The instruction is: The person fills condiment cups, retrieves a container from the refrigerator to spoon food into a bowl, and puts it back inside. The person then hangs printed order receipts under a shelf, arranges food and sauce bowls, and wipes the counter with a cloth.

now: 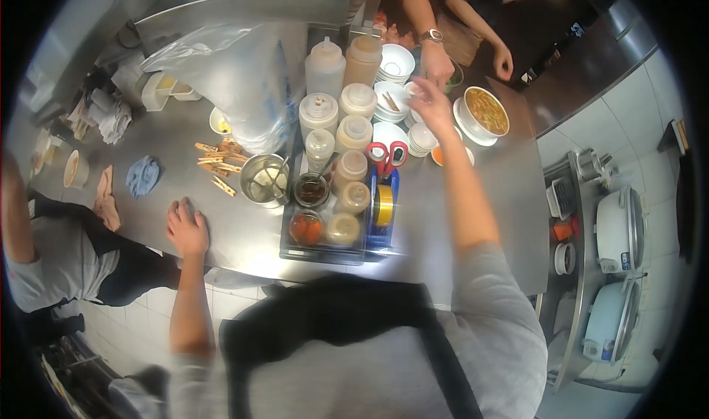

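My left hand (187,229) lies on the steel counter with its fingers stretched out, holding nothing. Wooden clothespins (221,160) and a steel pot (264,180) with utensils in it are to its right. My right hand (431,107) is stretched forward over the white dishes, fingers apart and slightly blurred; whether it touches a dish I cannot tell. Beneath and beside it are stacked white bowls (389,98) and small white cups (422,138). A co-worker's hand (436,66) with a wristwatch is just beyond my fingers. A white bowl of noodle soup (486,113) stands to the right.
A black tray (323,254) holds several squeeze bottles (326,68) and jars. Beside it are red-handled scissors (387,157) and a tape roll (382,205). A plastic bag (247,87), a blue cloth (143,177) and another person (66,260) are at left; rice cookers (619,231) at right.
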A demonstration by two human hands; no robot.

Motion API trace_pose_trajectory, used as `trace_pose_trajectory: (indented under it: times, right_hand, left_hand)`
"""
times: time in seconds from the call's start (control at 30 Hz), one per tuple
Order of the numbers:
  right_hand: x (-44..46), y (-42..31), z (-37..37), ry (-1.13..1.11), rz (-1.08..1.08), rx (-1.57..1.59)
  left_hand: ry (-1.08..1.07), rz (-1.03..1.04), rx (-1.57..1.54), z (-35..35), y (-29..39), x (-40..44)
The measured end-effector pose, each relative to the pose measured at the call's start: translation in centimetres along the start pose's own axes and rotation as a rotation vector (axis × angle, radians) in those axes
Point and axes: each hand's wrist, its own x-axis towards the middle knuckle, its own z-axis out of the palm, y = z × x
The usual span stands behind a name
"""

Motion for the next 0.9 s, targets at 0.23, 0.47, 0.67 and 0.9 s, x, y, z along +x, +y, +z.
trace_pose_trajectory:
  times: [0.23,0.47,0.67,0.9]
  right_hand:
    - [7.3,-1.7,9.8,-0.465,0.034,0.405]
    - [3.1,-5.1,2.3,0.3,-0.142,0.591]
    - [-3.3,-3.6,-15.6,0.249,0.154,0.175]
    - [-7.8,0.0,-19.0,-0.427,0.52,-1.599]
  left_hand:
    - [0.034,-0.005,-0.007,0.5,-0.4,0.0]
    - [0.033,-0.008,-0.018,0.3,-0.4,0.1]
    - [0.041,0.013,0.023,0.9,-0.7,0.0]
    - [0.042,0.015,0.035,1.1,-0.8,0.1]
